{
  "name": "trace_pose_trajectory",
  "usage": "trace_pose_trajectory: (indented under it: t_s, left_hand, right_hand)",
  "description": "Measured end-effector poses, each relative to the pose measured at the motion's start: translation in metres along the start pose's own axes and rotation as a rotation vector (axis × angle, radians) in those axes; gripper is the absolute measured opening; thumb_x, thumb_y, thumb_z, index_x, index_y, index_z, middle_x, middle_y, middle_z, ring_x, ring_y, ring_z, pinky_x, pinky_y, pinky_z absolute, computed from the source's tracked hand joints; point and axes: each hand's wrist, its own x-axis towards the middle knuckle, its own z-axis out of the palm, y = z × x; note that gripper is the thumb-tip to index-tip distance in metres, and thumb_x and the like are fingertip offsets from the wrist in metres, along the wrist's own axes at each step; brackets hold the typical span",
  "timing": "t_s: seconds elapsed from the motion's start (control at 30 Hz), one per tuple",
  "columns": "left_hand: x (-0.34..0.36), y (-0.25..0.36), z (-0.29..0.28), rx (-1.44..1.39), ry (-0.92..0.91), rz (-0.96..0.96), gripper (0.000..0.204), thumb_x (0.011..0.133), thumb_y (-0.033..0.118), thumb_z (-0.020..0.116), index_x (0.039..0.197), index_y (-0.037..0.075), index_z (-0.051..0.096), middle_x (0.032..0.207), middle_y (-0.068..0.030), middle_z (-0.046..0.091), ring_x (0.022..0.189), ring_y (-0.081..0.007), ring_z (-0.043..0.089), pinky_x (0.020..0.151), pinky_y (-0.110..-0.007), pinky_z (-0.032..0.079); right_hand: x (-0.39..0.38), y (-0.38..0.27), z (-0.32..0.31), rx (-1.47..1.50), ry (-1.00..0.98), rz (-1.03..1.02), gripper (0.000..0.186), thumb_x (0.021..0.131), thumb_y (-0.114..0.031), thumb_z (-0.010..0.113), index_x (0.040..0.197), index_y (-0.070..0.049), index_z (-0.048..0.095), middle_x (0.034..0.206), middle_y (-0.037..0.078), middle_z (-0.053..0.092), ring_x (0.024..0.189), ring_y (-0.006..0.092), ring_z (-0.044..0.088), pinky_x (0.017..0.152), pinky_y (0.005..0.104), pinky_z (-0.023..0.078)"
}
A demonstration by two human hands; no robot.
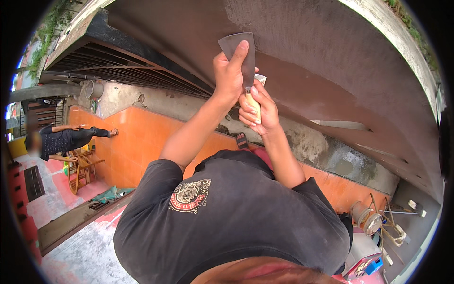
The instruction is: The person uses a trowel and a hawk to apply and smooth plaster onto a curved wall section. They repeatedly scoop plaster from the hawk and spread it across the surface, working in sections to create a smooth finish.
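A putty knife [248,61] with a wide dark metal blade and a pale wooden handle points up at the brown wall [326,90] in front of me. My right hand [268,110] is closed round its handle. My left hand [228,78] pinches the blade, its thumb lying along the near face and its other fingers mostly hidden behind. A small white piece [260,78] shows just behind the blade between my hands; I cannot make out what it is or which hand touches it. The wall has a darker, rougher patch near the blade.
A black metal grille [127,57] juts out left of my hands. Far left, another person [61,139] stands beside a wooden chair [81,171] on an orange tiled floor [127,132]. A bucket [366,217] and loose sticks [391,222] are at lower right.
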Motion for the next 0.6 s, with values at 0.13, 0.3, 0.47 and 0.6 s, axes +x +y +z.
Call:
trace_pose_trajectory:
  t_s: [0.13, 0.3, 0.47, 0.6]
  left_hand:
    - [-0.0062, -0.0037, 0.0013, -0.018, 0.055, 0.032, 0.032, 0.097, 0.038, 0.075, 0.086, 0.008, 0.067, 0.074, 0.0003, 0.063, 0.060, -0.0083, 0.060, 0.056, -0.029, 0.056]
    - [-0.0082, -0.0047, -0.0021, -0.037, 0.043, 0.038, 0.031, 0.097, 0.038, 0.075, 0.088, 0.009, 0.067, 0.075, 0.0002, 0.064, 0.061, -0.0086, 0.060, 0.057, -0.027, 0.055]
    - [-0.0106, -0.0037, -0.0051, 0.014, 0.040, 0.021, 0.032, 0.098, 0.039, 0.073, 0.090, 0.008, 0.067, 0.076, 0.0005, 0.064, 0.063, -0.0085, 0.061, 0.057, -0.027, 0.055]
    - [-0.0121, -0.0027, -0.0031, -0.001, 0.041, -0.006, 0.032, 0.098, 0.038, 0.074, 0.088, 0.008, 0.067, 0.074, 0.0000, 0.064, 0.062, -0.0093, 0.062, 0.057, -0.027, 0.055]
  right_hand:
    - [-0.0069, 0.0036, -0.0002, 0.046, 0.020, 0.031, 0.035, 0.110, -0.028, 0.045, 0.145, -0.022, 0.042, 0.064, 0.004, 0.042, 0.036, 0.0088, 0.032, 0.033, 0.0226, 0.031]
    - [-0.0084, 0.0055, -0.0026, 0.004, 0.040, 0.023, 0.035, 0.111, -0.028, 0.044, 0.145, -0.021, 0.041, 0.065, 0.004, 0.041, 0.036, 0.0094, 0.031, 0.033, 0.0233, 0.031]
    - [-0.0099, 0.0082, -0.0001, 0.033, 0.020, 0.026, 0.036, 0.110, -0.028, 0.045, 0.145, -0.021, 0.041, 0.065, 0.005, 0.042, 0.035, 0.0094, 0.030, 0.032, 0.0234, 0.030]
    - [-0.0118, 0.0087, 0.0047, 0.034, 0.051, 0.037, 0.037, 0.110, -0.029, 0.045, 0.147, -0.021, 0.041, 0.064, 0.004, 0.041, 0.036, 0.0094, 0.030, 0.032, 0.0235, 0.030]
